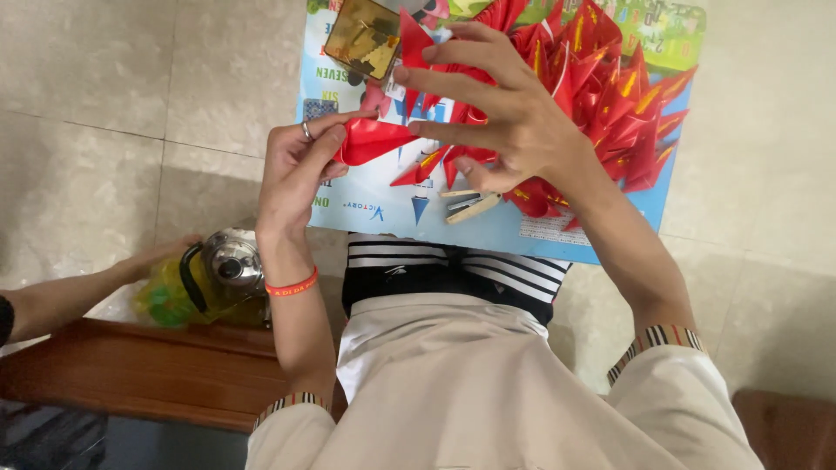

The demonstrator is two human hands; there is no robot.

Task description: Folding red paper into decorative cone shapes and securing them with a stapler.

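Left hand (296, 170), ring on one finger and orange band at the wrist, pinching the near end of a red folded paper piece (374, 139); grip narrow, thumb and forefinger closed on the fold. Long axis of that piece running roughly from 9 to 3 o'clock, pointing away from the left grip toward the right hand (501, 113). Right hand just beside its far end, at 3 o'clock from the left grip, fingers spread wide and resting on the heap of red folded pieces (610, 96); clamping nothing that can be made out. Left hand clearly the nearer and the only one holding.

Heap lying on a blue printed board (366, 204) across the lap, with two wooden clothespins (470, 204) at 6 o'clock from the right hand and a small gold-coloured square box (361, 39) at 12 o'clock from the left.

Far tip of the held piece hidden under the right fingers. Top of heap and board cut off by the frame edge. Another person's arm (78, 292) at 8 o'clock, touching a kettle (228, 265) beside a green bag.
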